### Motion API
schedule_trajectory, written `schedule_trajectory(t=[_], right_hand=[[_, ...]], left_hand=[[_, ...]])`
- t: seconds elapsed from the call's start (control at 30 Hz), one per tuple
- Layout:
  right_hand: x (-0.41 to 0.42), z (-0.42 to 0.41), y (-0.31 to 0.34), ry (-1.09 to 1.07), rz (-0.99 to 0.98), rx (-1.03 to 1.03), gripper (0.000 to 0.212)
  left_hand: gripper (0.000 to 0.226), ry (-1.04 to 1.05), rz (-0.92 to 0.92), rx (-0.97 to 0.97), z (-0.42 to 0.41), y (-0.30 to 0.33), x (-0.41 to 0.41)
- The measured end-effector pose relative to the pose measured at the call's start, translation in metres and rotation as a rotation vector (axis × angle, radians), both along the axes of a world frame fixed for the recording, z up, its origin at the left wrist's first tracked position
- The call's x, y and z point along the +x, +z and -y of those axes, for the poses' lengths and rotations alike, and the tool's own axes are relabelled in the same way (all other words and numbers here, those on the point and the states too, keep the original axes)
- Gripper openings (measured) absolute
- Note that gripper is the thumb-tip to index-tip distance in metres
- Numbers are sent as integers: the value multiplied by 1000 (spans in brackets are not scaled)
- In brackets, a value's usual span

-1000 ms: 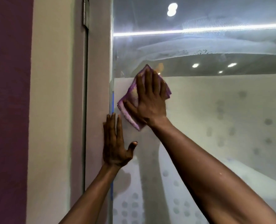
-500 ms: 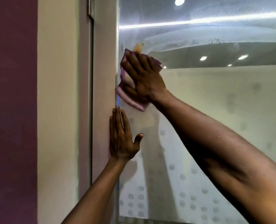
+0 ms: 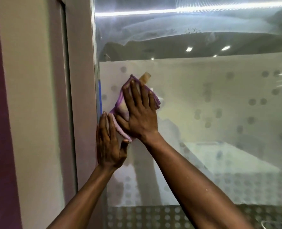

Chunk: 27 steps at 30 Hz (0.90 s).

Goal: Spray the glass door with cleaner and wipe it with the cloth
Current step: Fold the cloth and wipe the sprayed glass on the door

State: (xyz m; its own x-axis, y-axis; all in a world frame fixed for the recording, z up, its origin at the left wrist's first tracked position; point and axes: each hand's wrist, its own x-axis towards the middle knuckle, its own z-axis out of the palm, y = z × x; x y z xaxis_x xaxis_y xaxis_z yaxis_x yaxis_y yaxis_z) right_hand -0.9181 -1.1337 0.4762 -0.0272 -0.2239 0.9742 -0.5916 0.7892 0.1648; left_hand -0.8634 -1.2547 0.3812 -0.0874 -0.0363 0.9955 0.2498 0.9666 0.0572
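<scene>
The right hand (image 3: 141, 115) presses the purple cloth (image 3: 120, 111) flat against the glass door (image 3: 203, 100), fingers spread straight; the left hand (image 3: 109, 146) rests open-fingered at the door's edge just below

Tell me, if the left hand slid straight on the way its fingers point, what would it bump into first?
The left hand lies flat at the glass door's left edge, fingers pointing up. Just above them, probably first, is the purple cloth's lower corner under the right hand; the index may pass along the edge.
</scene>
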Motion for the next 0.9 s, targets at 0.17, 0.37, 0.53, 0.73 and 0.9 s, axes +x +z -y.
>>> schedule_trajectory(t=[0.17,0.37,0.53,0.73,0.9], right_hand=[[-8,-46,-86,-79,92,-94,94],[-21,-134,-172,-199,177,-75,107],[-38,-231,-184,-295,211,-150,116],[-51,-311,-147,-411,273,-388,113],[-52,-277,-83,-444,412,-896,101]], left_hand=[[80,-59,67,-47,-24,10,-7],[89,-29,178,-244,-60,19,-23],[88,128,207,-287,-57,8,-38],[89,148,150,-286,-61,5,-48],[91,154,135,-257,-66,4,-50]])
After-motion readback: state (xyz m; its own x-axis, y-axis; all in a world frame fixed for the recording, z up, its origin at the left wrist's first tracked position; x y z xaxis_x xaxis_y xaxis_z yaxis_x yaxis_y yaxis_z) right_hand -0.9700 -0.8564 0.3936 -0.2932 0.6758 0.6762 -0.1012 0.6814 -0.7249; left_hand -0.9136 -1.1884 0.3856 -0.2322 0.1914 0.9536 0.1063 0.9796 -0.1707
